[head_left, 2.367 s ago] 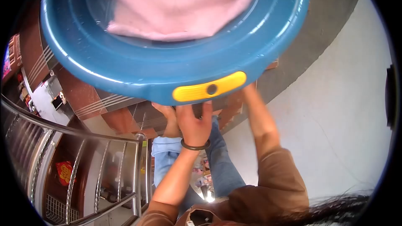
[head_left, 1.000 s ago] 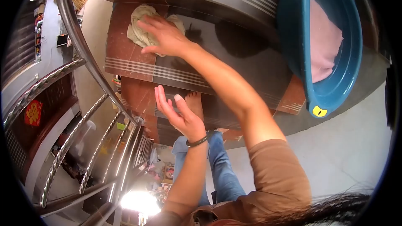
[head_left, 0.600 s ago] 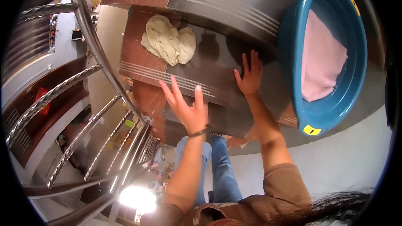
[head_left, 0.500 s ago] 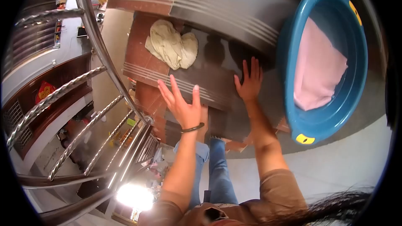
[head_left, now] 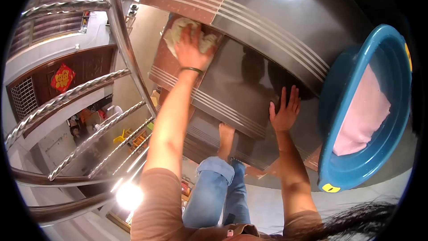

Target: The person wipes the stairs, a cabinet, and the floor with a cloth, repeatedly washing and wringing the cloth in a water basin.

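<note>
My left hand (head_left: 192, 51) lies on a crumpled cream cloth (head_left: 175, 33) with its fingers spread over it. Palm and fingers hide part of the cloth, which rests on the red-brown end of a dark stair tread (head_left: 232, 78). Further right, my right hand (head_left: 285, 114) has its fingers stretched out flat against the dark stair surface, nothing in it. A blue plastic basin (head_left: 327, 125) stands to the right of that hand. Inside it a pink cloth (head_left: 363, 114) lies in what looks like water.
A metal railing with twisted bars (head_left: 118, 31) runs along the left, beside the open side of the stairs. The step above (head_left: 267, 22) has pale stripes along its edge. My bare foot (head_left: 226, 129) is on a lower step. A room shows below the railing.
My left hand has moved up and onto the cream cloth, from above the striped step edge. The right hand stays flat on the stair. The view has shifted.
</note>
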`<state>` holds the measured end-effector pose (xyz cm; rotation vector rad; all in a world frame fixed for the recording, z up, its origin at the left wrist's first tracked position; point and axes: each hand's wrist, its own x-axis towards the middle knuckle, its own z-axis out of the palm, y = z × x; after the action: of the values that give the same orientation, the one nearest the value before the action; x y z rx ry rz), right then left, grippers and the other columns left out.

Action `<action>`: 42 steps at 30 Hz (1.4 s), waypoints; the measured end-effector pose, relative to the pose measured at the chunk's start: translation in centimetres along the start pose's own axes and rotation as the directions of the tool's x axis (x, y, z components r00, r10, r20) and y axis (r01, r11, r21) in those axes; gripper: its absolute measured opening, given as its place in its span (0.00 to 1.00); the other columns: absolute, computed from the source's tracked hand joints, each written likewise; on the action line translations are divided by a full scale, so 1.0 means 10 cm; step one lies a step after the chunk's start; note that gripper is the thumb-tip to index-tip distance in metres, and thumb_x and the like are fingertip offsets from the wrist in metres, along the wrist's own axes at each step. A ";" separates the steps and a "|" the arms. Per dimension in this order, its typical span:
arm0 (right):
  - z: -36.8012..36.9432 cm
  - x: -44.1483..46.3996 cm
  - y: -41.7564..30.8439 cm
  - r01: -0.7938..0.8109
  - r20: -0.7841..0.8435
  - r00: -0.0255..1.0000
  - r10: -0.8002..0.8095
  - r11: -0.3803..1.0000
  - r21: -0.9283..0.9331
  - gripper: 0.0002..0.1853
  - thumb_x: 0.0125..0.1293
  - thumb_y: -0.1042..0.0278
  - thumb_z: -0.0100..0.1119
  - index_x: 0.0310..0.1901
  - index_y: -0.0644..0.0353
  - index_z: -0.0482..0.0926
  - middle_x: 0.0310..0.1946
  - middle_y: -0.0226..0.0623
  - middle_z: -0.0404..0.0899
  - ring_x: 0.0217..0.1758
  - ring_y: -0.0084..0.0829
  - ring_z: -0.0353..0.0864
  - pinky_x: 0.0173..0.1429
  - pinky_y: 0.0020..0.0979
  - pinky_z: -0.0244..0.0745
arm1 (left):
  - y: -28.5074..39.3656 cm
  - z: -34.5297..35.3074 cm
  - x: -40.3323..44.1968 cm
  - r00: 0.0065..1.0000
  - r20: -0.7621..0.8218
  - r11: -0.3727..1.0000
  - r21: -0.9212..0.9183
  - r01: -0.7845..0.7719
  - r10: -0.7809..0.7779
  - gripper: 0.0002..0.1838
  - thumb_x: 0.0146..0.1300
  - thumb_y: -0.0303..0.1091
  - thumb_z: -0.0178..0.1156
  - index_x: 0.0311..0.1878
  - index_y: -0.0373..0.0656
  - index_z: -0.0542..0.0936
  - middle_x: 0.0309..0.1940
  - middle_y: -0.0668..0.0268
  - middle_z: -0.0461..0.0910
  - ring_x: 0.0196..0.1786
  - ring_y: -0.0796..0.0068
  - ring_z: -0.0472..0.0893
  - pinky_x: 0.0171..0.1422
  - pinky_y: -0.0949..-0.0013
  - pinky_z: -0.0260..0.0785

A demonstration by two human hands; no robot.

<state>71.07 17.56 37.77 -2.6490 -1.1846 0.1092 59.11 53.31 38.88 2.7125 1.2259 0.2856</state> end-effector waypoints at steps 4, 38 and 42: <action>-0.02 0.00 -0.01 0.017 -0.011 1.000 -0.017 1.000 -0.005 0.35 0.67 0.46 0.56 0.73 0.52 0.67 0.78 0.48 0.55 0.80 0.49 0.56 0.77 0.54 0.56 | -0.73 0.12 0.23 0.989 -0.150 0.998 0.051 0.029 -0.022 0.41 0.53 0.52 0.70 0.70 0.51 0.72 0.72 0.53 0.66 0.75 0.52 0.64 0.74 0.47 0.60; -0.37 -1.62 1.48 0.078 -0.028 0.996 -0.080 0.995 -0.061 0.31 0.70 0.56 0.56 0.73 0.48 0.67 0.78 0.38 0.58 0.81 0.43 0.55 0.80 0.51 0.51 | 1.06 -0.19 -2.36 0.906 0.127 0.900 -0.236 -0.367 0.403 0.48 0.46 0.46 0.74 0.75 0.57 0.67 0.75 0.59 0.64 0.79 0.55 0.58 0.78 0.46 0.56; -0.43 -1.68 1.48 0.036 -0.027 0.999 -0.035 0.999 0.016 0.29 0.70 0.55 0.55 0.72 0.48 0.69 0.77 0.38 0.61 0.81 0.44 0.55 0.79 0.51 0.50 | -0.32 0.10 -1.68 0.982 -0.096 0.962 0.239 -0.136 0.163 0.46 0.57 0.64 0.66 0.74 0.51 0.67 0.75 0.47 0.62 0.79 0.47 0.57 0.79 0.47 0.53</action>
<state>71.30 -5.23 37.82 -2.6059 -1.2165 0.0769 46.14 42.68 35.39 3.0361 1.1488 0.3407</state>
